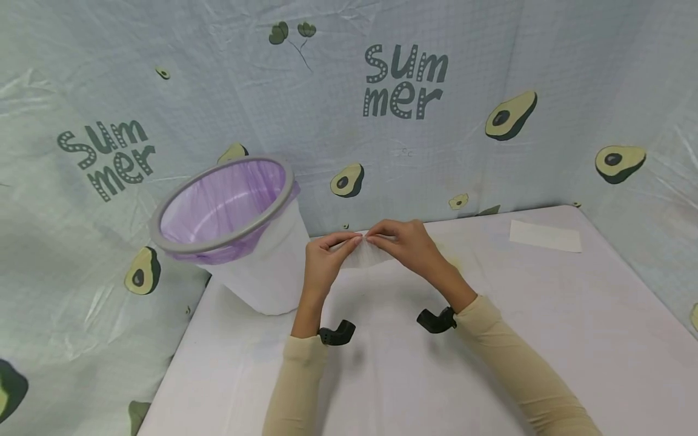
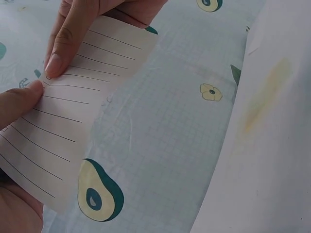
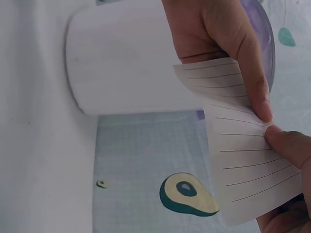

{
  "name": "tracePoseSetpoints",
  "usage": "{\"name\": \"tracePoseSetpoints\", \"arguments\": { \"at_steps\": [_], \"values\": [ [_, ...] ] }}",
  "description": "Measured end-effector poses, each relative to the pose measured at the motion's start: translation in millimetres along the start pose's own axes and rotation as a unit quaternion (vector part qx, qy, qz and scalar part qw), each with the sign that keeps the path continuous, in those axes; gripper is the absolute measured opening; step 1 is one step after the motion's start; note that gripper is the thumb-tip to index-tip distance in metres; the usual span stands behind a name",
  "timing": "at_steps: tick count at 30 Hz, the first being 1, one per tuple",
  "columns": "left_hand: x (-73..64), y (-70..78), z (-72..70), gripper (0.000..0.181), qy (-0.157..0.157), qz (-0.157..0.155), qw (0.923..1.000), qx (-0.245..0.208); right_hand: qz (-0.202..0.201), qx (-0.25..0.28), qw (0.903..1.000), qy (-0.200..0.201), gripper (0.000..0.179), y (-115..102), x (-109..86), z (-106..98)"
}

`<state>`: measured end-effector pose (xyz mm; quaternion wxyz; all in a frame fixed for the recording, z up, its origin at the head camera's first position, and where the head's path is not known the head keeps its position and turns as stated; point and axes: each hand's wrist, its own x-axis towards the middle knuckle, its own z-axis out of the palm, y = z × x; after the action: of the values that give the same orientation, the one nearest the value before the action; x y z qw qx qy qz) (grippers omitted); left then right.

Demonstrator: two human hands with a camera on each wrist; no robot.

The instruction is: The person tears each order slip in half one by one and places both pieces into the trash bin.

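Between both hands hangs a lined sheet of paper point(image 1: 364, 257), held up by its upper edge. My left hand point(image 1: 323, 257) pinches that edge between thumb and fingers. Right beside it my right hand point(image 1: 409, 245) pinches the same edge, the thumbs almost touching. In the left wrist view the ruled lines on the paper point(image 2: 73, 102) show, and one long edge looks uneven. The right wrist view shows the paper point(image 3: 233, 145) slightly bent near the fingertips. The remaining fingers are partly hidden behind the sheet.
A white bin point(image 1: 272, 260) with a grey rim point(image 1: 158, 227) and purple liner point(image 1: 223, 200) stands left of the hands. Another pale paper strip point(image 1: 545, 236) lies at the table's back right. An avocado-printed curtain point(image 1: 463, 157) hangs behind the white table point(image 1: 382, 375).
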<state>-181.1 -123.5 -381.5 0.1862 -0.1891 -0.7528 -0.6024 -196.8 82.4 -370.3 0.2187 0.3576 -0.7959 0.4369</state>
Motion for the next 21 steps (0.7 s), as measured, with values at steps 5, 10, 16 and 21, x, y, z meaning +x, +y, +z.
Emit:
{"name": "tracePoseSetpoints", "arguments": {
  "at_steps": [5, 10, 16, 21],
  "values": [
    [-1.7, 0.8, -0.2, 0.017, -0.002, -0.004, 0.9999, -0.011, 0.002, 0.002, 0.9999, -0.011, 0.01, -0.1, 0.3, -1.0],
    [-3.2, 0.7, 0.5, 0.017, 0.004, -0.004, 0.9999, -0.009, 0.005, 0.004, 0.9999, -0.014, 0.009, -0.5, -0.6, -0.6],
    [-3.5, 0.1, 0.0, 0.016, 0.007, 0.0, 0.9999, -0.009, 0.002, 0.009, 0.9999, -0.011, 0.009, -0.9, 0.0, 0.5],
    [-5.0, -0.5, -1.7, 0.016, 0.008, 0.003, 1.0, -0.003, 0.011, 0.017, 0.9997, -0.015, 0.01, -0.5, 0.4, 2.8]
  ]
}}
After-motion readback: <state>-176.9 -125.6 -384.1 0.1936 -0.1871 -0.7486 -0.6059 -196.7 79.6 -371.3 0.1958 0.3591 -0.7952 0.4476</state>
